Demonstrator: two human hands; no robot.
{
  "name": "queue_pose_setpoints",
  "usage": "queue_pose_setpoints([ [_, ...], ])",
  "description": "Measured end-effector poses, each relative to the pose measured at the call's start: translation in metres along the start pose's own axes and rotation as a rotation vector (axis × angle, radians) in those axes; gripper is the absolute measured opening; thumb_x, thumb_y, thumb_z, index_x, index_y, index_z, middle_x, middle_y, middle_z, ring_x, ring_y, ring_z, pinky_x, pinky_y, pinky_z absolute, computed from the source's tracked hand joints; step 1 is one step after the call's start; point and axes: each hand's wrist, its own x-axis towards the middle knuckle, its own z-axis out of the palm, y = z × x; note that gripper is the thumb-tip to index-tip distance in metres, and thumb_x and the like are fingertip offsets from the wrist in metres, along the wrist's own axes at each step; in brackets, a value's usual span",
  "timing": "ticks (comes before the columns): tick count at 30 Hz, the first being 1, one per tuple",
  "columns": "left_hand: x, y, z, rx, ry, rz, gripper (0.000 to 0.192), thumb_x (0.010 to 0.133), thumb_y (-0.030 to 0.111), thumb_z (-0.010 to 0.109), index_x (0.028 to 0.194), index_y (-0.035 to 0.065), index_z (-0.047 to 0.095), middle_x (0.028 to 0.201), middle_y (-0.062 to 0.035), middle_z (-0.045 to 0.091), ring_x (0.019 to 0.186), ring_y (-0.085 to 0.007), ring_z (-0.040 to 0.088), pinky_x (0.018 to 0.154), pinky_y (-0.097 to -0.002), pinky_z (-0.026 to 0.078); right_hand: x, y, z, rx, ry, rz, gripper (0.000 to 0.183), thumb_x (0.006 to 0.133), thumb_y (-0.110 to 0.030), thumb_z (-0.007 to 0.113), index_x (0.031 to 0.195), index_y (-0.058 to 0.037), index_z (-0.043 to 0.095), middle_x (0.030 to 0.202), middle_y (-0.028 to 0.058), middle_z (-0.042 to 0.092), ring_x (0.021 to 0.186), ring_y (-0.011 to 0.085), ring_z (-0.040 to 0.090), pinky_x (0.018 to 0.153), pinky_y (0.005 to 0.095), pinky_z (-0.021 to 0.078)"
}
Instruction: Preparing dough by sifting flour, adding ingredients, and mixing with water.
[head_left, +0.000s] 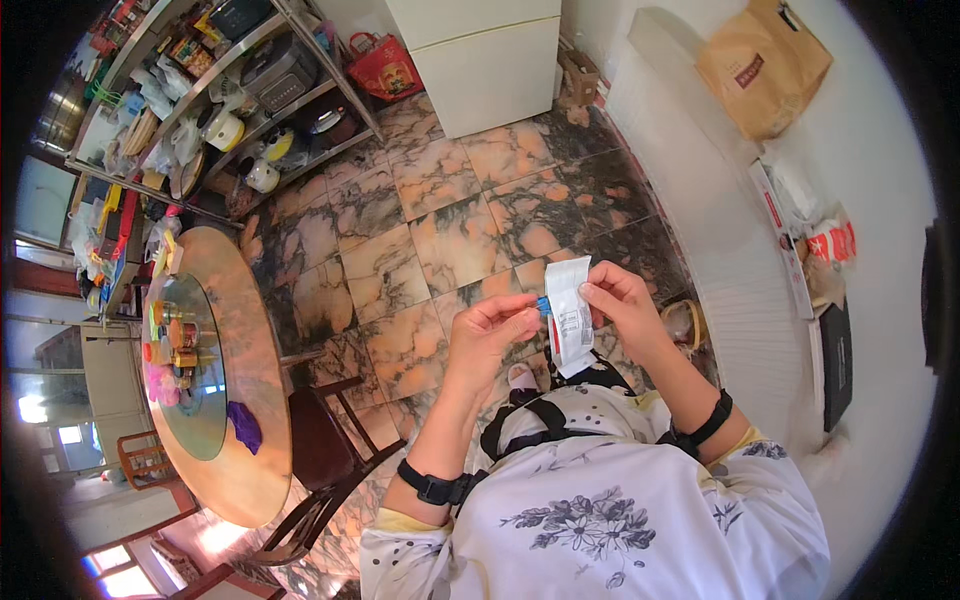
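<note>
A slim white packet (571, 322) with a red patch and printed writing is held upright in front of my body. My right hand (624, 307) pinches its right edge near the top between thumb and fingers. At the packet's left edge, my left hand (499, 330) grips a small blue piece (543, 305) between thumb and fingertips. Whether the blue piece is joined to the packet cannot be told. Black straps are around both arms.
A round wooden table (262, 420) with a glass turntable, jars and a purple cloth (244, 427) stands left, beside a dark wooden chair (322, 442). Metal shelves (217, 75) hold appliances. A white refrigerator (491, 82) stands ahead. On the right white surface are a paper bag (769, 71) and a black box (836, 367).
</note>
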Motion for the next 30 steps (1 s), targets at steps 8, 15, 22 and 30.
queue_pose_setpoints([
  [8,0.088,0.035,-0.006,0.047,0.131,0.057,0.022,0.083,0.007,0.069,0.104,-0.0013,0.065,0.089,-0.0074,0.068,0.076,-0.0122,0.063,0.072,-0.0258,0.052,0.108,-0.02,-0.015,-0.043,-0.066,0.0,0.009,0.09,-0.014,0.06,0.084,-0.0078,0.057,0.071,-0.0032,0.056,0.06,0.0042,0.049,0.055,0.0198,0.0391],
  [15,0.166,0.078,0.006,0.061,0.204,0.098,0.023,0.082,0.006,0.07,0.103,-0.0015,0.066,0.088,-0.0078,0.068,0.075,-0.0126,0.062,0.069,-0.025,0.051,0.196,-0.059,-0.038,-0.017,-0.09,0.007,0.009,0.091,-0.013,0.06,0.087,-0.0058,0.058,0.073,-0.003,0.056,0.063,0.0039,0.051,0.057,0.0203,0.0417],
  [22,0.222,0.11,0.001,0.072,0.204,0.088,0.023,0.083,0.006,0.07,0.103,-0.0033,0.065,0.089,-0.0085,0.068,0.077,-0.0126,0.063,0.071,-0.0252,0.052,0.26,-0.08,-0.038,-0.05,-0.15,0.014,0.008,0.09,-0.012,0.06,0.086,-0.0055,0.057,0.075,-0.002,0.058,0.064,0.0048,0.052,0.058,0.0207,0.0431],
  [30,0.278,0.154,-0.049,0.077,0.137,0.068,0.023,0.083,0.005,0.07,0.103,-0.0029,0.065,0.09,-0.0092,0.068,0.077,-0.0131,0.064,0.07,-0.024,0.052,0.322,-0.082,-0.002,-0.129,-0.115,0.021,0.009,0.09,-0.012,0.06,0.085,-0.0053,0.056,0.074,-0.002,0.058,0.062,0.0049,0.052,0.057,0.0208,0.0433],
])
